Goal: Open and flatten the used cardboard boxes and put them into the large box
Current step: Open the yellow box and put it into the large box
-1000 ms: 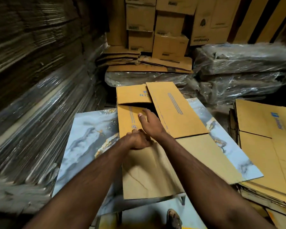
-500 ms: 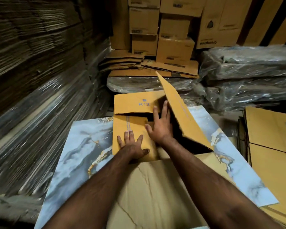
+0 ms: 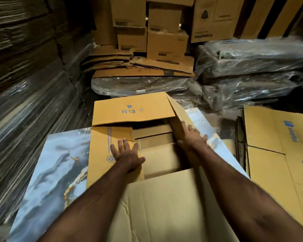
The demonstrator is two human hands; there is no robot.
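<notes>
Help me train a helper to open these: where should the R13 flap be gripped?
Probably grip the R13 flap along its free near edge, coming from the person's side with fingers hooked underneath. That edge overhangs the box's open cavity, while the far edge looks like its fold. Both the left hand and right hand lie flat on the side flaps.

A marbled panel (image 3: 56, 161) carries the opened cardboard box (image 3: 112, 137).

both arms outstretched, left grip (image 3: 126, 155) and right grip (image 3: 192, 137) flat, fingers spread

Box mouth (image 3: 157, 137) open between spread flaps; wrapped bundles (image 3: 252, 67) crowd far side, cardboard stacks (image 3: 24, 67) left.
</notes>
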